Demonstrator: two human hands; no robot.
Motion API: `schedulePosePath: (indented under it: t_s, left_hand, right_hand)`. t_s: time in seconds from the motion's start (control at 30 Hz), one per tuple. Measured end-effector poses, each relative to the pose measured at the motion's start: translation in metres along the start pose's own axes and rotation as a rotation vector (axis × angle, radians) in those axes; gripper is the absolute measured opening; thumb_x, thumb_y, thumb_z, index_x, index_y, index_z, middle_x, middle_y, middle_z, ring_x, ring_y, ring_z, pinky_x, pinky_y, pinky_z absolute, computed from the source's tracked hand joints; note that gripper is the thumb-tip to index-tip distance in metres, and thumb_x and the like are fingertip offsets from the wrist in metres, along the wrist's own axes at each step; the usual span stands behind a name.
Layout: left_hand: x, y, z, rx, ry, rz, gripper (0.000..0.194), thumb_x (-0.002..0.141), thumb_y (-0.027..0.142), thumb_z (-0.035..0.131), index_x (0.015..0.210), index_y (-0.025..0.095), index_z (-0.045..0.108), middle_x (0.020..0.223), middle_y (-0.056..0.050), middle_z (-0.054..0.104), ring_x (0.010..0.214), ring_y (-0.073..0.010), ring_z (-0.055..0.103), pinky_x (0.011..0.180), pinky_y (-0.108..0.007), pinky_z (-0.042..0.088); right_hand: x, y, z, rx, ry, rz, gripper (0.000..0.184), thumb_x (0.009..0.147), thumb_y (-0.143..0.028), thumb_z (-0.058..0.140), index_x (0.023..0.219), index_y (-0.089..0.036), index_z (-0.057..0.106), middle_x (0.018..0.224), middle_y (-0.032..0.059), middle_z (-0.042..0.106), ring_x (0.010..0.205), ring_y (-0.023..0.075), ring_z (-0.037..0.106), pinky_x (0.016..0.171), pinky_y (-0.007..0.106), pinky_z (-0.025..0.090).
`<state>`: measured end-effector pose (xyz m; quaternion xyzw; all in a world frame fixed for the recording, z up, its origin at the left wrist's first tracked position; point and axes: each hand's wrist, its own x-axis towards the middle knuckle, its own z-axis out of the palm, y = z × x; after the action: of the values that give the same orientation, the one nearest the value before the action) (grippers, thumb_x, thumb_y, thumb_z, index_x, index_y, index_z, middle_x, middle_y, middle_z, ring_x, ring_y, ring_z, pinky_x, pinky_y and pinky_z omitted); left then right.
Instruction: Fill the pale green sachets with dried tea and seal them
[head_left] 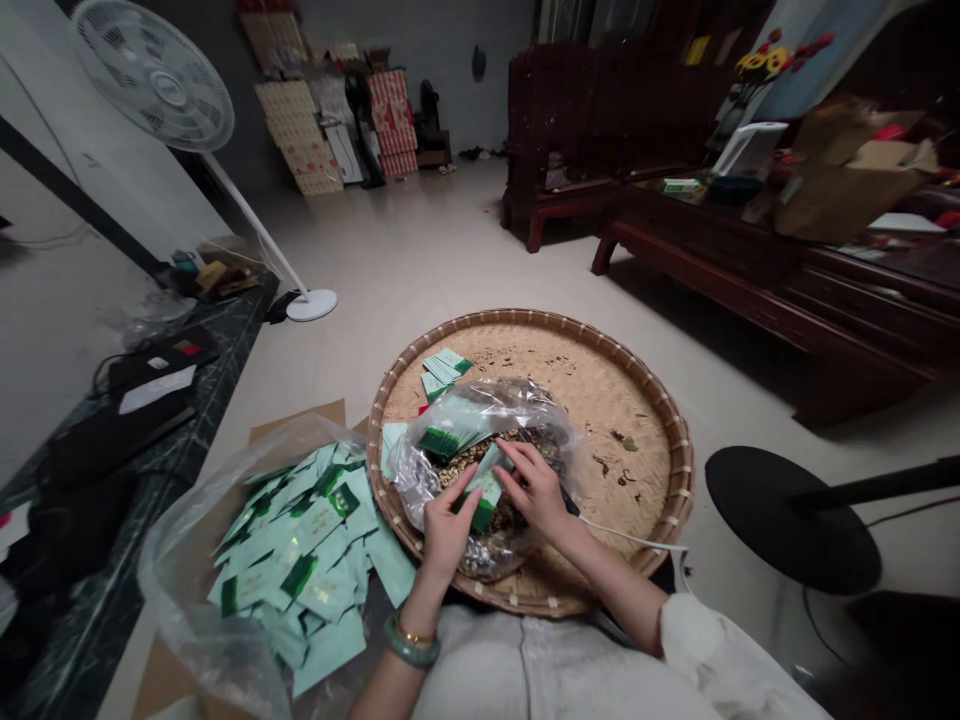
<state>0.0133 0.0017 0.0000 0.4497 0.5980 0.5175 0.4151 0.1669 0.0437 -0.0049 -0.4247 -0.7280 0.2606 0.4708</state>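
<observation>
Left hand (448,525) and right hand (538,490) both hold one green packet (486,488), each in a narrow grip; the fingertips' exact contact is hard to make out. The packet is above an open plastic bag (571,440) of dark, crumbly material (459,482), inside the round woven tray (681,450) toward its near left edge. Stacked packets (442,440) lean within the bag, their lower ends unclear. Loose packets (448,365) lie by the tray's far left edge (a red item (424,409) is mostly hidden there). A dark object (570,503) with a white cord (634,538) is largely covered by the right hand.
</observation>
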Motion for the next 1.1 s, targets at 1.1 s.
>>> schedulePosePath:
  t_s: [1.1]
  left_hand:
    - [0.0, 0.005, 0.0, 0.049, -0.025, -0.043, 0.026, 0.07, 0.025, 0.066, 0.095, 0.018, 0.073, 0.102, -0.008, 0.072, 0.098, -0.0229, 0.065, 0.095, -0.037, 0.047]
  right_hand:
    - [0.005, 0.0, -0.01, -0.053, 0.062, -0.138, 0.012, 0.086, -0.017, 0.055, 0.089, -0.021, 0.066, 0.081, 0.0053, 0.068, 0.082, 0.0192, 0.057, 0.074, 0.035, 0.05]
